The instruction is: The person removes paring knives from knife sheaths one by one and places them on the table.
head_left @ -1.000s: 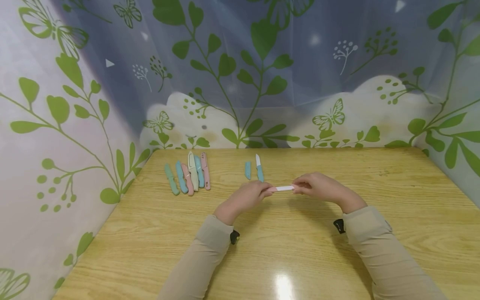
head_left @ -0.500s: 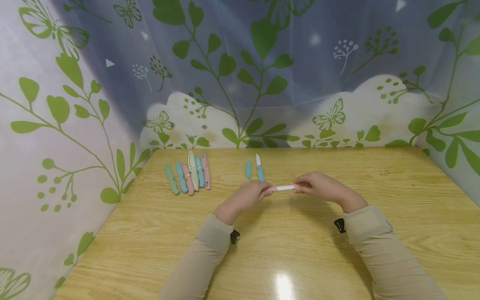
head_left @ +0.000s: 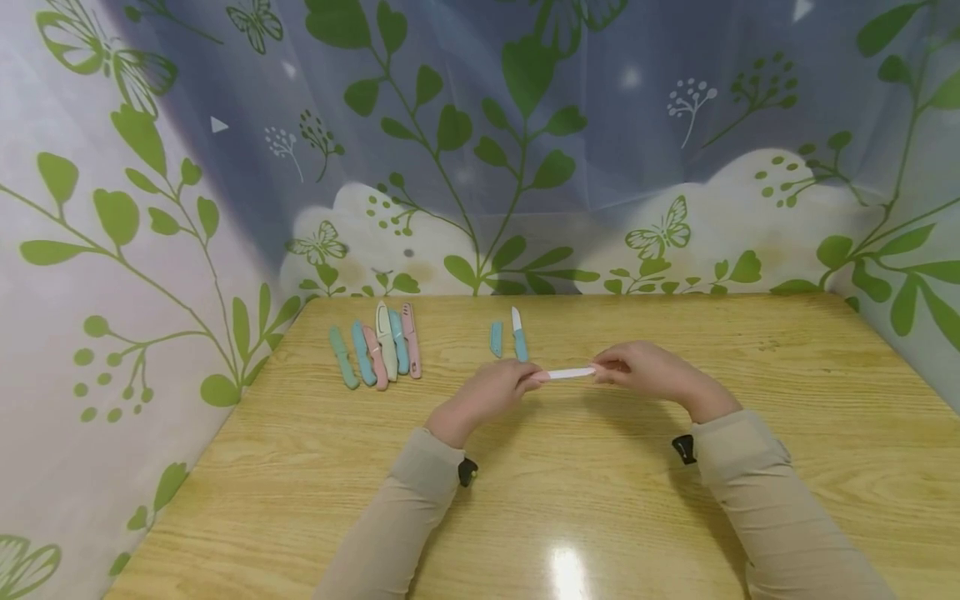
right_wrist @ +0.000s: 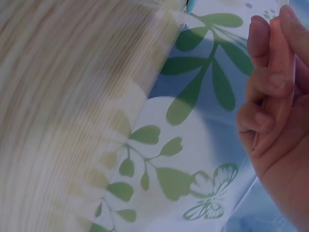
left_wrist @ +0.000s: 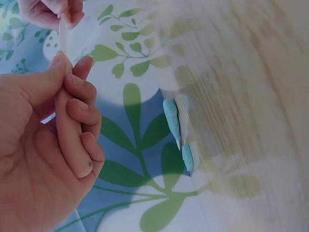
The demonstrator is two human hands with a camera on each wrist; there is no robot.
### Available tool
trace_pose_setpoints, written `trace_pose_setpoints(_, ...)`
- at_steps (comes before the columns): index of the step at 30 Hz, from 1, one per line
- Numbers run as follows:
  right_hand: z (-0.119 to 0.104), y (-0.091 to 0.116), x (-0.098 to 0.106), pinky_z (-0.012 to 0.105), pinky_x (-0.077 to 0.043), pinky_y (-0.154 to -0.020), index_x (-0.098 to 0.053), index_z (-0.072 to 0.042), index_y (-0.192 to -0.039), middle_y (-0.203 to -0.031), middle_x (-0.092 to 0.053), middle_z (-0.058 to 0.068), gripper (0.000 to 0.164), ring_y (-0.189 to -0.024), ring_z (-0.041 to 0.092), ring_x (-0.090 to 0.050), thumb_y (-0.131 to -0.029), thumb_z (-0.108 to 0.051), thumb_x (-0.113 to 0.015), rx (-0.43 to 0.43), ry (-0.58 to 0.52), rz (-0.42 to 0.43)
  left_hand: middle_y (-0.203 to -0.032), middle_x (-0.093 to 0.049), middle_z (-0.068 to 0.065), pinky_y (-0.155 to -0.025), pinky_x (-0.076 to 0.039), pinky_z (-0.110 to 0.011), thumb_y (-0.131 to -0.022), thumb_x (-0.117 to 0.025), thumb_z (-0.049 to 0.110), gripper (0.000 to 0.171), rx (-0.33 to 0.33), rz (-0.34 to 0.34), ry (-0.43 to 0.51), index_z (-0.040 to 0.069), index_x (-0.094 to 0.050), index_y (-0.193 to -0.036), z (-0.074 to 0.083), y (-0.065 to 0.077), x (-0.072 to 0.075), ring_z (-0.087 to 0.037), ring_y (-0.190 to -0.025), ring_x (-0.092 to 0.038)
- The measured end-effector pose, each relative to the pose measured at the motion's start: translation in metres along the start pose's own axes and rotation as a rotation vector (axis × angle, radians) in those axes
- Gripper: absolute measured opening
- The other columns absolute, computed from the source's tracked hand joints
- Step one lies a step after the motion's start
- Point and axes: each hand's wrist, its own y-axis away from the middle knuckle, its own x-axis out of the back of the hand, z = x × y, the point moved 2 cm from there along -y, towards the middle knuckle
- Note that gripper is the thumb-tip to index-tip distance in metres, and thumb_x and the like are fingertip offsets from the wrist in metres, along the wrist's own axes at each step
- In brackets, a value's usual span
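Note:
My left hand (head_left: 487, 393) grips the pink handle (left_wrist: 70, 137) of a small knife, fingers curled round it. Its white blade (head_left: 567, 373) points right, level above the table. At the tip end, my right hand (head_left: 651, 377) holds a pink blade sheath (right_wrist: 281, 63) along its fingers. Most of the blade is bare between the hands; in the head view I cannot tell whether the tip is still inside the sheath. Just behind the left hand lies a blue-handled knife (head_left: 519, 335) with a bare white blade, beside its blue sheath (head_left: 496, 340).
Several covered knives lie in a row at the table's back left, among them a green knife (head_left: 343, 358) and a cream knife (head_left: 386, 342). The wooden table (head_left: 570, 500) meets a leaf-patterned cloth (head_left: 480, 167) along its back edge.
My right hand has drawn slightly right with the pink sheath. More of the white blade shows between the hands than before. The left hand has barely shifted.

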Motion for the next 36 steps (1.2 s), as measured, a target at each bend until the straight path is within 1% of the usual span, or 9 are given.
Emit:
trace_pose_setpoints(5,0.012,0.006,0.005,0.041,-0.054,-0.079,-0.061,0.004,-0.125,-0.105,-0.071,0.011,0.041,-0.092,0.022,-0.066,-0.100,-0.028,-0.054,-0.077,-0.060,0.011,-0.108,-0.069,-0.008,-0.090,-0.050,-0.037,-0.103,-0.045,0.028,0.033,0.033,0.000,0.046,0.007,-0.065,-0.119,-0.007,0.001,0.001,-0.021,-0.098,-0.064)
trace_pose_setpoints(10,0.014,0.007,0.010,0.048,-0.051,-0.087,-0.056,0.005,-0.130,-0.112,-0.068,0.016,0.052,-0.101,0.029,-0.065,-0.102,-0.038,-0.049,-0.127,-0.067,0.024,-0.093,-0.065,-0.010,-0.073,-0.046,-0.032,-0.104,-0.041,0.031,0.037,0.078,0.009,0.110,0.002,-0.064,-0.110,-0.012,0.000,0.001,-0.016,-0.075,-0.053)
trace_pose_setpoints(13,0.014,0.006,0.009,0.051,-0.049,-0.092,-0.054,0.006,-0.131,-0.119,-0.065,0.021,0.055,-0.109,0.035,-0.062,-0.102,-0.040,-0.046,-0.138,-0.064,0.041,-0.087,-0.062,-0.008,-0.066,-0.042,-0.029,-0.105,-0.038,0.034,0.039,0.119,0.053,0.129,0.003,-0.061,-0.106,-0.014,0.001,0.002,-0.015,-0.068,-0.046)
trace_pose_setpoints(17,0.017,0.004,0.009,0.053,-0.046,-0.097,-0.050,0.010,-0.134,-0.127,-0.058,0.028,0.054,-0.118,0.042,-0.056,-0.104,-0.036,-0.043,-0.155,-0.062,0.065,-0.086,-0.063,-0.007,-0.058,-0.039,-0.026,-0.105,-0.040,0.031,0.033,0.160,0.125,0.122,0.006,-0.059,-0.113,-0.016,-0.001,0.004,-0.013,-0.062,-0.045)
trace_pose_setpoints(22,0.023,-0.003,0.014,0.056,-0.044,-0.099,-0.043,0.008,-0.139,-0.133,-0.053,0.030,0.058,-0.122,0.044,-0.051,-0.105,-0.038,-0.040,-0.224,-0.076,0.075,-0.076,-0.059,-0.004,-0.046,-0.034,-0.021,-0.105,-0.042,0.033,0.036,0.228,0.183,0.109,0.004,-0.059,-0.119,-0.013,-0.017,0.010,-0.011,-0.053,-0.043)
trace_pose_setpoints(26,0.028,-0.017,0.020,0.052,-0.048,-0.092,-0.043,0.003,-0.139,-0.129,-0.057,0.026,0.064,-0.116,0.041,-0.057,-0.103,-0.050,-0.034,-0.282,-0.123,0.085,-0.073,-0.058,-0.001,-0.045,-0.035,-0.021,-0.104,-0.044,0.038,0.041,0.294,0.210,0.084,0.005,-0.065,-0.115,-0.009,-0.036,0.016,-0.010,-0.052,-0.044)
trace_pose_setpoints(30,0.032,-0.034,0.023,0.046,-0.052,-0.080,-0.048,0.002,-0.133,-0.124,-0.060,0.025,0.062,-0.103,0.036,-0.061,-0.102,-0.050,-0.036,-0.328,-0.122,0.101,-0.063,-0.051,0.001,-0.044,-0.034,-0.021,-0.102,-0.048,0.036,0.038,0.353,0.191,0.109,0.006,-0.071,-0.101,-0.006,-0.057,0.019,-0.010,-0.050,-0.041)
trace_pose_setpoints(33,0.034,-0.047,0.023,0.047,-0.050,-0.083,-0.052,0.003,-0.131,-0.088,-0.067,0.019,0.060,-0.076,0.030,-0.063,-0.102,-0.049,-0.041,-0.349,-0.123,0.112,-0.055,-0.047,0.001,-0.042,-0.035,-0.021,-0.103,-0.047,0.033,0.041,0.404,0.151,0.196,0.002,-0.072,-0.093,-0.008,-0.071,0.017,-0.009,-0.044,-0.042)
trace_pose_setpoints(36,0.034,-0.059,0.022,0.049,-0.046,-0.091,-0.052,0.004,-0.131,-0.055,-0.053,0.005,0.058,-0.053,0.024,-0.053,-0.101,-0.045,-0.044,-0.378,-0.160,0.109,-0.048,-0.049,0.000,-0.040,-0.038,-0.021,-0.102,-0.051,0.030,0.038,0.454,0.119,0.291,-0.001,-0.071,-0.092,-0.011,-0.081,0.015,-0.010,-0.040,-0.044)
